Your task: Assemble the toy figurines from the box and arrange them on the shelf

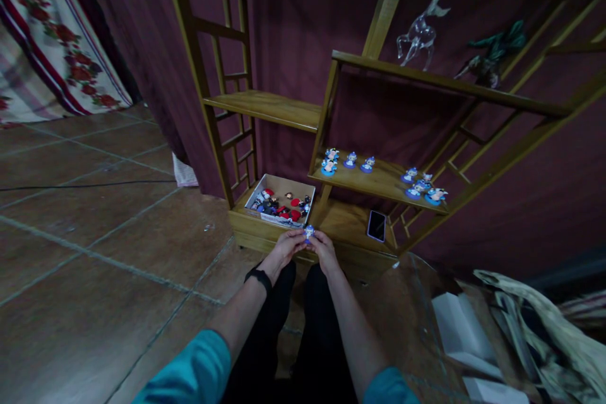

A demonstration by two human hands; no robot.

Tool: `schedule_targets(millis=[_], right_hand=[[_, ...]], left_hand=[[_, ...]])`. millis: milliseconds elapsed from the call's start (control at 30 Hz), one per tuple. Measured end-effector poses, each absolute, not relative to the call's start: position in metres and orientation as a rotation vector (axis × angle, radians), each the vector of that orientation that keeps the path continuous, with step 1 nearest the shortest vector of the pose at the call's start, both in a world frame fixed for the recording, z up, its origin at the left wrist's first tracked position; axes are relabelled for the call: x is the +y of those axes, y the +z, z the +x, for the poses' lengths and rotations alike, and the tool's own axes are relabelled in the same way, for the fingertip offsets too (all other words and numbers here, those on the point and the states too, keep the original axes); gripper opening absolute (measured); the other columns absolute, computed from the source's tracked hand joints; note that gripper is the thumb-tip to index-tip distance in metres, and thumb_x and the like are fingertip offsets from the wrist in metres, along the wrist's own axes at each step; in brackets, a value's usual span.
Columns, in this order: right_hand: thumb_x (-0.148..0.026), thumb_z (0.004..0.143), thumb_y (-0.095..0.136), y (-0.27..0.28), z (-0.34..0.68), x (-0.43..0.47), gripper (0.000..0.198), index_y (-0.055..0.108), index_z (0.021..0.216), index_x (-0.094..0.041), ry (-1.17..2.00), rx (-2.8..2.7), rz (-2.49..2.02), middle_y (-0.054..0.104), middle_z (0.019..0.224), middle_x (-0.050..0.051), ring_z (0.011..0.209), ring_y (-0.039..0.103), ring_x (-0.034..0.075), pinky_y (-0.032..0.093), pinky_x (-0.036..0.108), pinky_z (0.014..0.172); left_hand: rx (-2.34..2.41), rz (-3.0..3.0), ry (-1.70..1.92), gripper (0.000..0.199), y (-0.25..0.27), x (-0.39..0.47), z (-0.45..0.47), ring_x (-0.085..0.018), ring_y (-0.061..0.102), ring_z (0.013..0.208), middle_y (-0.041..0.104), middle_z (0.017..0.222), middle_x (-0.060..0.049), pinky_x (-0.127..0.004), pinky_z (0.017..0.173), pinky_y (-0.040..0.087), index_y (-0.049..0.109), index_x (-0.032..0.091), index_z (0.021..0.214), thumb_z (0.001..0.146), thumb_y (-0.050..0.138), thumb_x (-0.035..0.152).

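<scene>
Between the fingers of both hands I hold a small blue-and-white figurine (309,232) upright, in front of the low shelf. My left hand (290,245) grips it from the left, and my right hand (325,249) grips it from the right. Just beyond my hands sits a shallow cardboard box (307,192) with several red, dark and white figurines jumbled in it. On the middle shelf (364,180) stand several similar figurines: one group at the left end, a purple-based figurine (368,165) near them, and another group at the right end.
A phone (377,226) lies on the low shelf to the right. Higher up stand a clear glass deer (419,35) and a dark green ornament (495,53). The wooden uprights (192,50) frame the shelves. White boxes (461,328) and cloth (544,322) lie on the floor at right.
</scene>
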State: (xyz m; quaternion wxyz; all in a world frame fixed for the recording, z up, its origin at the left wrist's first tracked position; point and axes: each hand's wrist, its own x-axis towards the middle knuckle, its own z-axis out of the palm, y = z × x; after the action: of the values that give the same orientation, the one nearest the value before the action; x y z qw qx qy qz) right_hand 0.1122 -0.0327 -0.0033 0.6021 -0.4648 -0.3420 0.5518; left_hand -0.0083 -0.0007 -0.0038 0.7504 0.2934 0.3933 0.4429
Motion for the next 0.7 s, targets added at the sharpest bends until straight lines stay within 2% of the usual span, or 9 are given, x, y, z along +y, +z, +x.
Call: schedule_targets(millis=[367, 700], right_hand=[[-0.031, 0.055, 0.072, -0.0059, 0.1132, -0.0309, 0.030, 0.065, 0.079, -0.015, 1.309, -0.755, -1.081, 0.067, 0.075, 0.003, 0.059, 0.058, 0.012, 0.047, 0.023, 0.053], [-0.032, 0.057, 0.070, -0.0070, 0.1138, -0.0288, 0.032, 0.066, 0.085, -0.016, 1.343, -0.679, -1.020, 0.069, 0.078, 0.004, 0.064, 0.062, 0.014, 0.047, 0.023, 0.055]], left_hand=[[0.885, 0.661, 0.994, 0.022, -0.0065, 0.0002, -0.0053, -0.011, 0.062, 0.056, 0.068, 0.071, -0.009, -0.021, 0.057, 0.051, 0.067, 0.008, 0.080, 0.059, 0.073, 0.008], [0.790, 0.570, 0.971, 0.020, -0.0066, 0.0024, -0.0106, -0.013, 0.065, 0.068, 0.068, 0.079, -0.009, -0.024, 0.065, 0.054, 0.064, 0.010, 0.086, 0.067, 0.066, 0.006]])
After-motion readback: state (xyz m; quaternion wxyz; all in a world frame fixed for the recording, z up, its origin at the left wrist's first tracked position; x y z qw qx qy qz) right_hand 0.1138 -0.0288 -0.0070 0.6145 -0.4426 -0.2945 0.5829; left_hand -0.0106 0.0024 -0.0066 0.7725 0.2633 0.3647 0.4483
